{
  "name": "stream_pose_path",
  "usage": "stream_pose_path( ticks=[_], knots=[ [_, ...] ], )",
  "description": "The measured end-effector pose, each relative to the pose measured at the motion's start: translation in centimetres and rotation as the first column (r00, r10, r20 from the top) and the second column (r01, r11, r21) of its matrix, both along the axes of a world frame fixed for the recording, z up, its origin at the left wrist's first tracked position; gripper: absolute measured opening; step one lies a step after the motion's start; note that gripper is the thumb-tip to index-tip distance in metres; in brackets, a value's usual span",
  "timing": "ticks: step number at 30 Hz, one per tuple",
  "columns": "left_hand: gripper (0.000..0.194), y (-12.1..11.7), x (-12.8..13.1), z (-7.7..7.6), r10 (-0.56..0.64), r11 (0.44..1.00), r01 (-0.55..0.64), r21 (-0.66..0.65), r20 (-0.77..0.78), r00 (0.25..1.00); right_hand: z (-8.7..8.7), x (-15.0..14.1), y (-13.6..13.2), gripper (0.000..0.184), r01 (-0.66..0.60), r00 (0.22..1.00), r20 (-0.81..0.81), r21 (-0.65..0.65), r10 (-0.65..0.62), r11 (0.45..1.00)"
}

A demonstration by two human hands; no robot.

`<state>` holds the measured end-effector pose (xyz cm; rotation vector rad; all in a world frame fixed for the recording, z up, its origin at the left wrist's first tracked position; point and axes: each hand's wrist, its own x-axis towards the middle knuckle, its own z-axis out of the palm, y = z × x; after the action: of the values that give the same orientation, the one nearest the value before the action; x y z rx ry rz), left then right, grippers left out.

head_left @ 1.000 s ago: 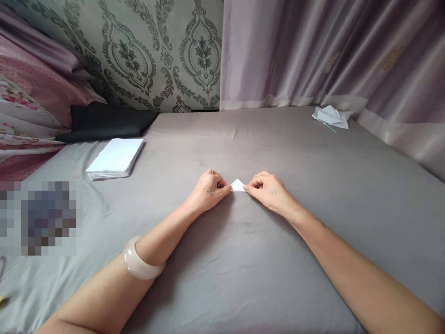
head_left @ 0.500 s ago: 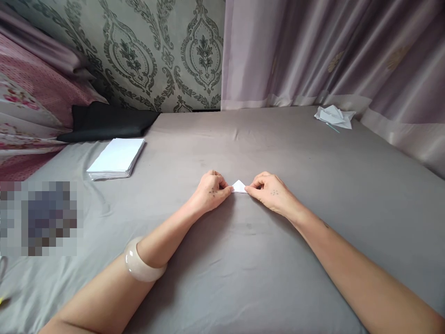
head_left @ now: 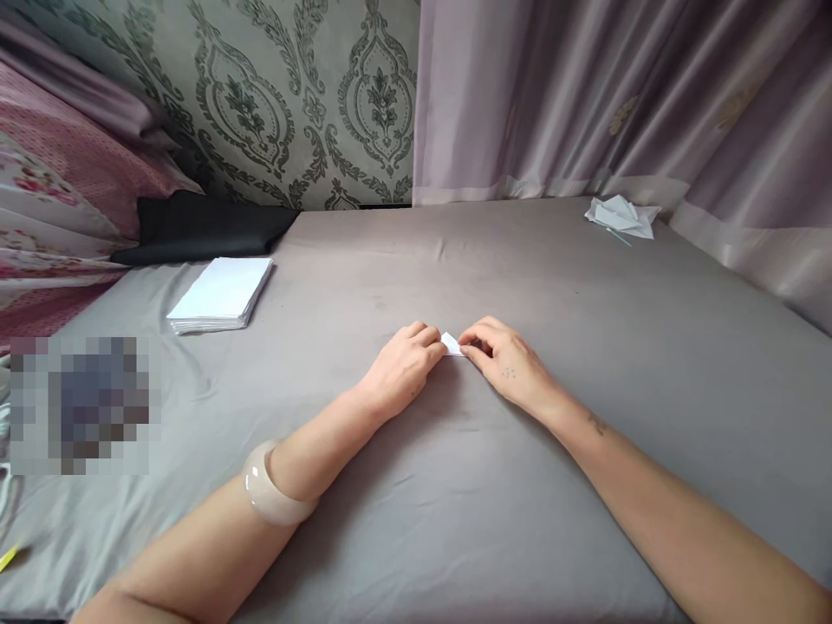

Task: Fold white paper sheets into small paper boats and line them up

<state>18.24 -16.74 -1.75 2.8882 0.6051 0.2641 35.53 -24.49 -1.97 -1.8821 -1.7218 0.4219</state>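
Observation:
Between my two hands, a small piece of folded white paper (head_left: 451, 345) shows as a pointed, roughly triangular shape. My left hand (head_left: 404, 362) is closed on its left end, fingers bent over the paper and the back of the hand turned up. At the paper's right end, the thumb and forefinger of my right hand (head_left: 503, 354) pinch the edge. Both hands are low over the grey sheet (head_left: 416, 485). The ends of the paper are hidden under my fingers.
A stack of white paper (head_left: 221, 295) lies to the left, in front of a folded black cloth (head_left: 208, 227). Several folded white papers (head_left: 622, 213) and a thin bluish stick (head_left: 619, 237) are at the far right. A yellow object (head_left: 8, 557) shows at the left edge.
My left hand has rolled over and shifted slightly right, so its fingers now cover more of the folded paper. My right hand keeps its pinch, nearly in place.

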Motion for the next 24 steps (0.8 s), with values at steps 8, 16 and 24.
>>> stream_pose_path(
  ticks=[8, 16, 24],
  knots=[
    [0.027, -2.8, 0.2, 1.4, 0.13, 0.987, -0.103, 0.121, -0.25, 0.96, 0.3, -2.5, -2.2, 0.035, -0.138, 0.777, 0.621, 0.002, 0.107, 0.99],
    [0.029, -2.9, -0.5, 1.5, 0.216, 0.976, -0.196, 0.096, -0.293, 0.931, 0.6, -2.1, -2.6, 0.041, -0.201, 0.714, 0.68, -0.031, 0.168, 0.979],
    [0.02, -2.7, -1.4, 1.3, 0.23, 0.973, -0.226, 0.042, -0.211, 0.95, 1.0, -1.2, -3.0, 0.04, -0.192, 0.766, 0.619, -0.037, 0.174, 0.981]
  ],
)
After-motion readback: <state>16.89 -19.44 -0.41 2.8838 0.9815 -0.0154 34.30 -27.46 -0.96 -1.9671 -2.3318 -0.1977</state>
